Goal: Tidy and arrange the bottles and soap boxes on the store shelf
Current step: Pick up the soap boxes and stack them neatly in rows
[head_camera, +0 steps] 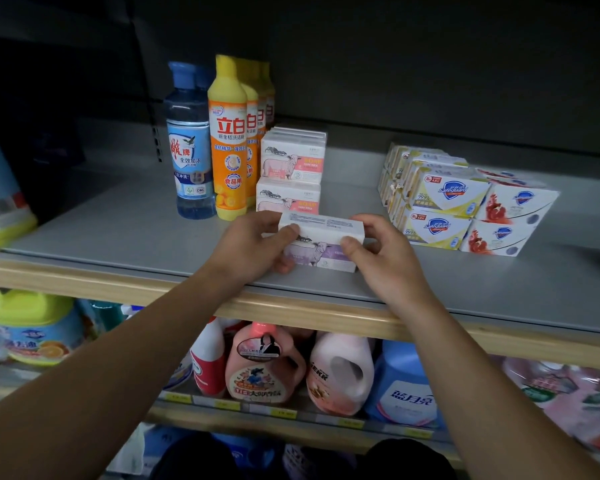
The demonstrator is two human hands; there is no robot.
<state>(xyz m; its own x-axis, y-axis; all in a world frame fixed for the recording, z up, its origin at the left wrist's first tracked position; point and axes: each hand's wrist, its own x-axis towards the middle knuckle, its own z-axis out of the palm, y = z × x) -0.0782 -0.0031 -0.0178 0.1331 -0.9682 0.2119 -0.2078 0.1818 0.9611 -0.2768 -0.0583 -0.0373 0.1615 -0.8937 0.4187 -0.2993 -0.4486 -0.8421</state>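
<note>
Both my hands hold a white soap box with a purple sheep picture (321, 245) just above the grey shelf (153, 233), near its front edge. My left hand (253, 247) grips its left end, my right hand (385, 258) its right end. Behind it stand stacked pink sheep soap boxes (291, 164). A blue bottle (189, 143) and a row of yellow-orange dish soap bottles (227, 140) stand to their left. Stacks of Safeguard soap boxes (447, 202) sit at the right, some yellow, some with red pomegranate prints (506, 220).
The shelf's wooden front edge (291, 310) runs below my hands. Detergent jugs (267, 365) fill the lower shelf. A large yellow-capped bottle (0, 195) stands at the far left. Bare shelf lies between the sheep boxes and the Safeguard stacks.
</note>
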